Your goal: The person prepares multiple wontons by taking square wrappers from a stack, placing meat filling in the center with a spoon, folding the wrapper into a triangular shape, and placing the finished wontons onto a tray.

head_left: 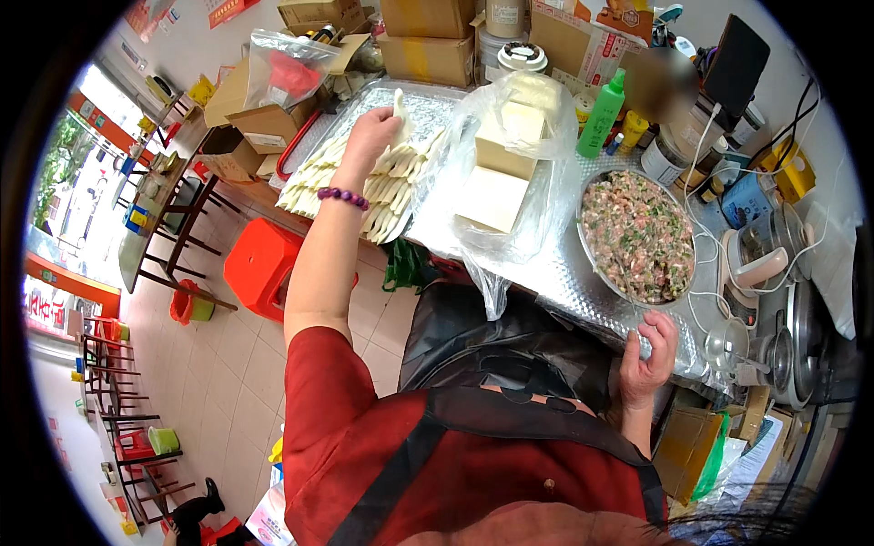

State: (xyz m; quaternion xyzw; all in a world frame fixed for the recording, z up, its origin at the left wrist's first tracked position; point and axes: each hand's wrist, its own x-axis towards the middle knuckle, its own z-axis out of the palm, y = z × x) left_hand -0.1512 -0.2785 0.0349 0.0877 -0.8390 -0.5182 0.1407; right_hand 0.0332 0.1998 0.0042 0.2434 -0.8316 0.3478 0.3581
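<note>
My left hand point(373, 136), with a purple bead bracelet at the wrist, pinches a pale folded dumpling point(401, 112) upright over a metal tray point(355, 109). Rows of similar dumplings point(389, 211) cover the tray's near part. Stacks of square dough wrappers point(493, 198) lie in a clear plastic bag point(553, 205) right of the tray. Further right is an oval metal bowl point(582, 235) heaped with minced meat and chopped greens point(638, 235). My right hand point(647, 358) hovers by the table's near edge, just below the bowl, fingers loosely curled and apart, holding nothing.
A green squeeze bottle point(602, 116), jars and cardboard boxes point(427, 58) line the back. White cables point(707, 136) run down the right side, near a kitchen scale point(741, 307) and glass bowl point(726, 345). A red stool point(263, 268) stands left. A seated person's leg point(198, 508) shows lower left.
</note>
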